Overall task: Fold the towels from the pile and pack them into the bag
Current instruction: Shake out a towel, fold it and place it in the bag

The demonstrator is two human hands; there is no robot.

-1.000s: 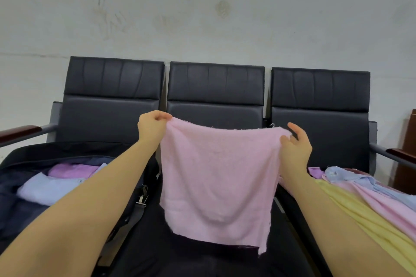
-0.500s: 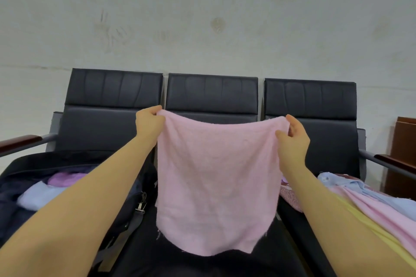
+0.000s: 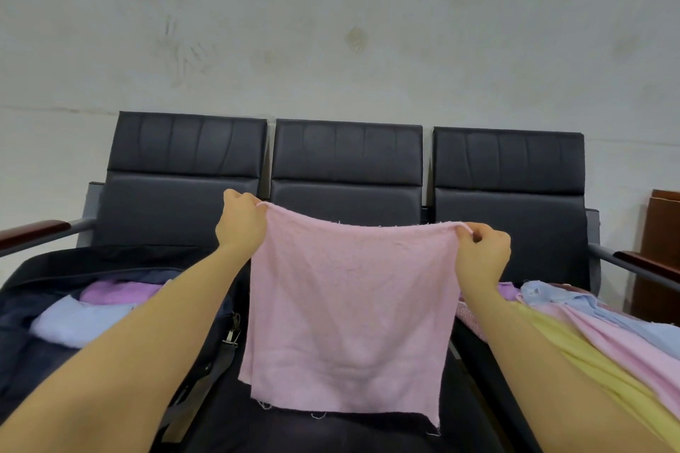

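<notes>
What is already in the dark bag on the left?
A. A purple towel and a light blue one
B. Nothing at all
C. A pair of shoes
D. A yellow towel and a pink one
A: a purple towel and a light blue towel lie folded inside the open bag, beside the left arm.

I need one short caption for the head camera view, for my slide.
Left hand and right hand hold a pink towel spread by its top corners, between the open bag and the towel pile.
</notes>
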